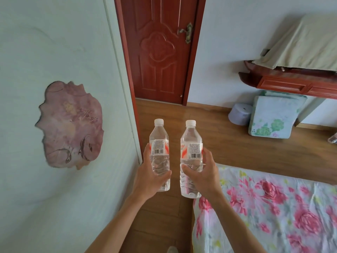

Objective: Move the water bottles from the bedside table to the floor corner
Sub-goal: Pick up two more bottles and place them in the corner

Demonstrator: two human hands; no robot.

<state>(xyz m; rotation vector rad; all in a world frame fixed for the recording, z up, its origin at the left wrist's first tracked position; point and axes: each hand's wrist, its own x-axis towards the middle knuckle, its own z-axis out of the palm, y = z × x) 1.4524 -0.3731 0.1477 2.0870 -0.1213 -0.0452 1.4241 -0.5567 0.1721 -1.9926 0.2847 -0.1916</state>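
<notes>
Clear plastic, white caps, red-and-white labels: the left bottle (160, 154) stands upright in the left hand (149, 179), whose fingers (146, 152) are clamped round its lower half, thumb across the front. Just beside it, not touching, the right bottle (191, 157) is held equally upright in the right hand (204, 178), with those fingers (207, 156) wrapped round the label's edge and the thumb pressed on the ribbed part below. Both bottles, nearly full, hang in mid-air over a wooden floor (218, 143), barcodes facing the camera. Bare forearms reach in from the bottom edge.

Ahead, a dark red panelled door (158, 52) with a brass handle (187, 31) stands shut. On the left runs a pale green wall (54, 42) bearing a pink, ragged-edged patch (71, 125). At lower right lies a bed (273, 207) covered in a sheet printed with pink flowers. Further back on the right, a flowered cushion (273, 117) leans by the far wall, a pale lilac round object (238, 114) just beside it, below a red-brown wooden cabinet (291, 86) draped with a beige cloth (300, 42).
</notes>
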